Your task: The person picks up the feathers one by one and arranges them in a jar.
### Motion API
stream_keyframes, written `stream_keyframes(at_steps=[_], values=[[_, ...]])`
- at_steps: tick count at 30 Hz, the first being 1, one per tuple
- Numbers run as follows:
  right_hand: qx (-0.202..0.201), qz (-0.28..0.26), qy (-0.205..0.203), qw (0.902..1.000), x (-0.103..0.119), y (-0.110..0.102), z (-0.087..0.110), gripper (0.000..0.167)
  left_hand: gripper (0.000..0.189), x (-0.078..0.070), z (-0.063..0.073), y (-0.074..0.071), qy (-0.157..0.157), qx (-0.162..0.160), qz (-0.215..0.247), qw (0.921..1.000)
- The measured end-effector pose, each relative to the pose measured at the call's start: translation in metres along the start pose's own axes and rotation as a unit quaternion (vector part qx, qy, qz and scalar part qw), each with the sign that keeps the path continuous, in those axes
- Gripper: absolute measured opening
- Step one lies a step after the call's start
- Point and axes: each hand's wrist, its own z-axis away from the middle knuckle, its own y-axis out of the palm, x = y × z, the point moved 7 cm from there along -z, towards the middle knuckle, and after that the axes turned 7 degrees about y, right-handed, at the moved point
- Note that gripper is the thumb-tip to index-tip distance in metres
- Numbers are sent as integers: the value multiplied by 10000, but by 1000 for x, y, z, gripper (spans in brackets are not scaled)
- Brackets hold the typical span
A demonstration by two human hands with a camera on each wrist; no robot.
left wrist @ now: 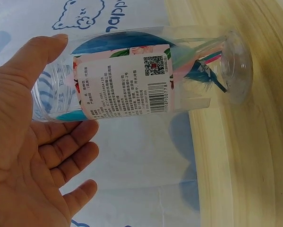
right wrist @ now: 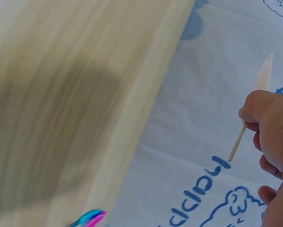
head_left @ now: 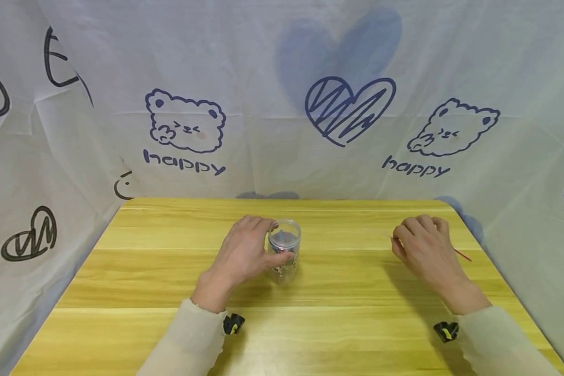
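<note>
My left hand (head_left: 246, 248) grips a clear plastic jar (left wrist: 188, 45) near its rim, thumb on one side and fingers on the other. The jar stands upright on the table. On its wall is a printed label (left wrist: 122, 82) with a QR code and barcode. Through the plastic show a blue feather (left wrist: 200, 73) and other coloured pieces. Over the table's right side, my right hand (head_left: 425, 250) pinches a small white feather (right wrist: 264, 73) between thumb and fingers. Its pale shaft (right wrist: 238, 142) sticks out below the grip.
Blue and pink tips (right wrist: 91, 217) show at the bottom of the right wrist view. Beside the right hand, a thin red piece (head_left: 461, 254) lies near the table's right edge. The wooden table (head_left: 338, 334) is backed by a white cloth (head_left: 263, 62) with drawings.
</note>
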Motion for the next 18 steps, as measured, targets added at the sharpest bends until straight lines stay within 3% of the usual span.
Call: stream_keyframes(at_steps=[4, 9, 18], values=[[5, -22, -17, 10000, 6, -2, -9, 31, 77, 0, 0, 0, -3, 25, 11, 10000], [-248, -372, -6, 9990, 21, -8, -29, 19, 78, -1, -2, 0, 2, 52, -1, 10000], [-532, -760, -233, 9954, 74, -23, -79, 13, 77, 0, -1, -2, 41, 49, -91, 9999]])
